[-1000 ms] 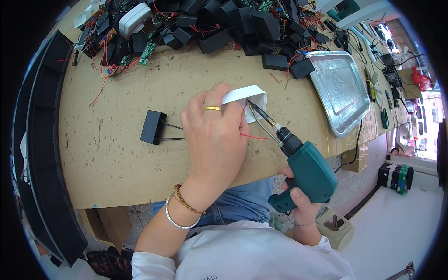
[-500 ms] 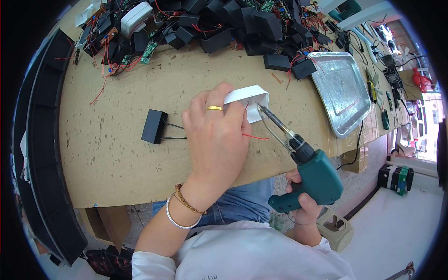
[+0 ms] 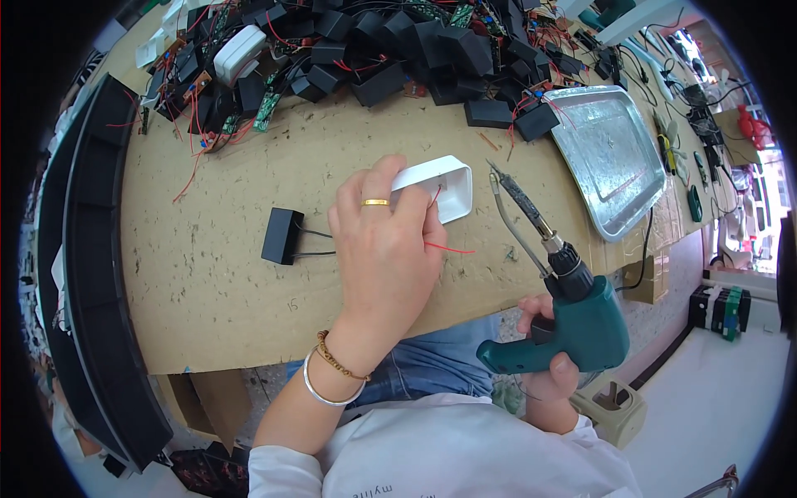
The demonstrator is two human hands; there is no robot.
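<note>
My left hand (image 3: 386, 236) is closed around a small white plastic case (image 3: 455, 192) whose open side faces right. A red wire (image 3: 448, 247) sticks out from under my fingers, and another bit of red wire shows inside the case. Left of that hand lies a black rectangular box (image 3: 283, 236), its two dark leads running under my palm. My right hand (image 3: 554, 353) grips a green pistol-shaped soldering iron (image 3: 591, 324) by the handle. The iron's tip points up and left, apart from the case. A thin metal tube runs alongside the tip.
Black boxes (image 3: 390, 50), green circuit boards and red wires are heaped along the far edge. A shiny metal tray (image 3: 610, 158) stands at the right, with pliers (image 3: 667, 149) beyond it. A long black tray (image 3: 100, 274) borders the left side. Cardboard (image 3: 216, 315) covers the table.
The soldering iron has drawn back from the white case, moving right and turning its tip more upward. My left hand keeps its hold on the case.
</note>
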